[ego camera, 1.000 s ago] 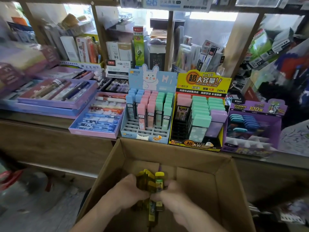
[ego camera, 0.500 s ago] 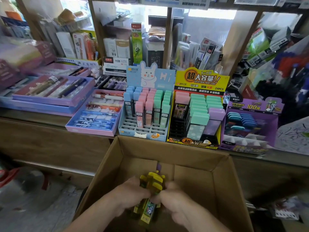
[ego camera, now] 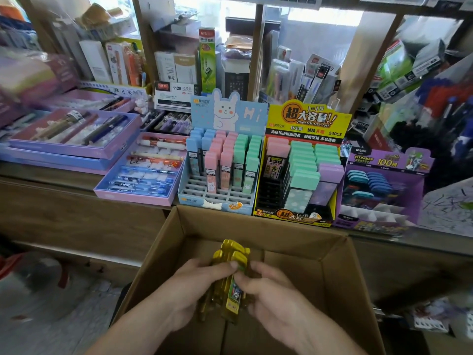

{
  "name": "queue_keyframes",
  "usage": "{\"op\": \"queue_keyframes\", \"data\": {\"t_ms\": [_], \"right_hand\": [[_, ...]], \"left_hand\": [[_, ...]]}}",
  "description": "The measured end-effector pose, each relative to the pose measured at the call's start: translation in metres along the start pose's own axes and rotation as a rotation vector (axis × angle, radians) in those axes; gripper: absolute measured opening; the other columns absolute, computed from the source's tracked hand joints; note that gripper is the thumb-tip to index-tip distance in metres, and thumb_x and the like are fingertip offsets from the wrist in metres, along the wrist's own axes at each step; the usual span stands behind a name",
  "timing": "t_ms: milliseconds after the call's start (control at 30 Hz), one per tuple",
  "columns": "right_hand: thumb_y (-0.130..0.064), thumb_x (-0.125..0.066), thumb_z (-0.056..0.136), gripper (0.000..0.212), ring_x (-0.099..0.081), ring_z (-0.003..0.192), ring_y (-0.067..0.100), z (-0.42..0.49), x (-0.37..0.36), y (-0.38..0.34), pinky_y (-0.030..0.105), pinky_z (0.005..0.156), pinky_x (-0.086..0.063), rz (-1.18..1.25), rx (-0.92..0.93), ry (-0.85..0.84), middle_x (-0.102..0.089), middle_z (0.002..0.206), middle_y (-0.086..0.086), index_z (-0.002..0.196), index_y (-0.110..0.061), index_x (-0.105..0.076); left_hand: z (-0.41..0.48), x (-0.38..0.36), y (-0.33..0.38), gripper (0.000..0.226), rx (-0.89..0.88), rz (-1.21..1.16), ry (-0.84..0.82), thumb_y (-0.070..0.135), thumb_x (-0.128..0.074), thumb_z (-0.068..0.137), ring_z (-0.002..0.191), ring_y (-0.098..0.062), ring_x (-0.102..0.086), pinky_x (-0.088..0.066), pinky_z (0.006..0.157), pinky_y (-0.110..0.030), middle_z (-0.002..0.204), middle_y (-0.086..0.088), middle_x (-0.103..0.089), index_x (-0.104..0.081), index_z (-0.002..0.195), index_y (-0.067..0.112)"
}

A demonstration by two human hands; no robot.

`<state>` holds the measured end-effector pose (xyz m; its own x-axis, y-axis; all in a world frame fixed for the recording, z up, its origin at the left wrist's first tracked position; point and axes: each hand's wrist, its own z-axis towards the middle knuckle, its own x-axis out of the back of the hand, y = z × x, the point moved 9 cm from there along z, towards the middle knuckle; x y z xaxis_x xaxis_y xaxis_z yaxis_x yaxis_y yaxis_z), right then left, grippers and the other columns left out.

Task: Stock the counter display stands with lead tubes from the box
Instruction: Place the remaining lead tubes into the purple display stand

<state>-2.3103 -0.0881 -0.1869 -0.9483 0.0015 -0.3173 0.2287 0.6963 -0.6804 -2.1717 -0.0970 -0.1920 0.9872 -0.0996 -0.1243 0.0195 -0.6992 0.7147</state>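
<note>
A bundle of several yellow lead tubes (ego camera: 231, 278) is held over the open cardboard box (ego camera: 340, 275). My left hand (ego camera: 194, 285) grips the bundle from the left, and my right hand (ego camera: 271, 290) grips it from the right with the thumb on a tube's printed label. On the counter behind the box stand three display stands: a blue bunny stand (ego camera: 217, 203) with blue, pink and green tubes, a yellow stand (ego camera: 307, 116) with mint, pink and purple tubes, and a purple stand (ego camera: 399, 201) with blue-capped tubes and some open slots.
Purple and pink trays of pens (ego camera: 143, 196) lie on the wooden counter (ego camera: 64, 180) to the left. Shelves packed with stationery boxes rise behind the stands. A grey floor (ego camera: 51, 316) lies at the lower left beside the box.
Both hands have kept hold of the yellow tubes and shifted them slightly, gathering them into a tighter bundle; the view has tilted down a little.
</note>
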Motion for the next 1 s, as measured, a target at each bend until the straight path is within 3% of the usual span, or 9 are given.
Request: {"op": "queue_keyframes", "data": {"t_ms": [100,233,467,600,667,767,900,967,1000], "right_hand": [[0.001,-0.069,0.093,0.027,-0.076,0.101,0.022,-0.008,0.004,-0.013,0.048,0.099,-0.057,-0.109,0.107,0.019,-0.08,0.104,0.004,0.113,-0.016,-0.074],[-0.005,-0.078,0.087,0.032,-0.075,0.102,0.014,-0.017,0.016,-0.028,0.041,0.098,-0.059,-0.239,0.214,0.102,-0.079,0.107,-0.003,0.112,-0.024,-0.076],[-0.019,-0.088,0.079,0.035,-0.077,0.097,0.014,-0.036,0.041,-0.057,0.038,0.086,-0.063,-0.335,0.427,0.191,-0.081,0.101,-0.001,0.11,-0.019,-0.073],[-0.023,-0.081,0.088,0.023,-0.078,0.095,0.017,-0.044,0.056,-0.071,0.044,0.085,-0.063,-0.318,0.494,0.227,-0.081,0.101,0.0,0.108,-0.024,-0.072],[-0.027,-0.072,0.095,0.01,-0.077,0.096,0.017,-0.048,0.065,-0.077,0.05,0.09,-0.06,-0.336,0.515,0.265,-0.08,0.101,-0.003,0.104,-0.032,-0.073],[-0.031,-0.067,0.099,0.013,-0.076,0.095,0.016,-0.061,0.081,-0.092,0.054,0.092,-0.059,-0.372,0.58,0.349,-0.08,0.098,-0.005,0.097,-0.043,-0.072],[-0.037,-0.068,0.096,0.007,-0.073,0.093,0.023,-0.091,0.109,-0.124,0.057,0.092,-0.056,-0.436,0.698,0.449,-0.078,0.093,0.001,0.098,-0.032,-0.074],[-0.037,-0.072,0.093,0.01,-0.071,0.092,0.024,-0.11,0.129,-0.145,0.05,0.082,-0.058,-0.472,0.774,0.52,-0.077,0.091,0.003,0.096,-0.029,-0.076],[-0.035,-0.072,0.093,0.008,-0.072,0.09,0.019,-0.119,0.138,-0.155,0.04,0.077,-0.057,-0.47,0.813,0.54,-0.077,0.091,0.0,0.098,-0.031,-0.077]], "left_hand": [[-0.006,-0.017,0.006,0.065,-0.029,-0.059,-0.065,0.035,-0.09,0.068,0.103,-0.028,-0.076,-0.058,0.096,-0.048,0.11,-0.01,-0.079,-0.066,0.127,0.018],[-0.013,-0.033,0.014,0.053,-0.059,-0.099,-0.092,0.032,-0.087,0.07,0.104,-0.025,-0.076,-0.053,0.103,-0.051,0.108,-0.006,-0.08,-0.071,0.119,0.023],[-0.011,-0.059,0.022,0.025,-0.032,-0.244,-0.232,0.022,-0.083,0.08,0.106,-0.036,-0.074,-0.061,0.086,-0.057,0.116,-0.02,-0.076,-0.081,0.102,0.012],[-0.004,-0.073,0.031,0.042,-0.078,-0.251,-0.21,0.023,-0.083,0.08,0.105,-0.035,-0.075,-0.063,0.08,-0.051,0.114,-0.019,-0.076,-0.073,0.118,0.01],[-0.004,-0.081,0.036,0.042,-0.112,-0.231,-0.207,0.028,-0.086,0.073,0.101,-0.033,-0.076,-0.064,0.077,-0.046,0.111,-0.016,-0.078,-0.076,0.112,0.016],[-0.005,-0.091,0.045,0.038,-0.157,-0.176,-0.231,0.038,-0.088,0.067,0.099,-0.029,-0.077,-0.062,0.08,-0.044,0.109,-0.011,-0.079,-0.078,0.102,0.026],[-0.003,-0.093,0.056,0.046,-0.195,-0.144,-0.234,0.037,-0.087,0.066,0.1,-0.034,-0.076,-0.056,0.097,-0.056,0.107,-0.019,-0.078,-0.076,0.107,0.02],[-0.001,-0.097,0.061,0.044,-0.218,-0.146,-0.23,0.031,-0.083,0.075,0.1,-0.036,-0.076,-0.057,0.095,-0.055,0.108,-0.021,-0.077,-0.072,0.114,0.014],[-0.001,-0.099,0.064,0.043,-0.235,-0.149,-0.228,0.03,-0.081,0.078,0.098,-0.035,-0.077,-0.059,0.088,-0.05,0.108,-0.019,-0.078,-0.071,0.116,0.012]]}}
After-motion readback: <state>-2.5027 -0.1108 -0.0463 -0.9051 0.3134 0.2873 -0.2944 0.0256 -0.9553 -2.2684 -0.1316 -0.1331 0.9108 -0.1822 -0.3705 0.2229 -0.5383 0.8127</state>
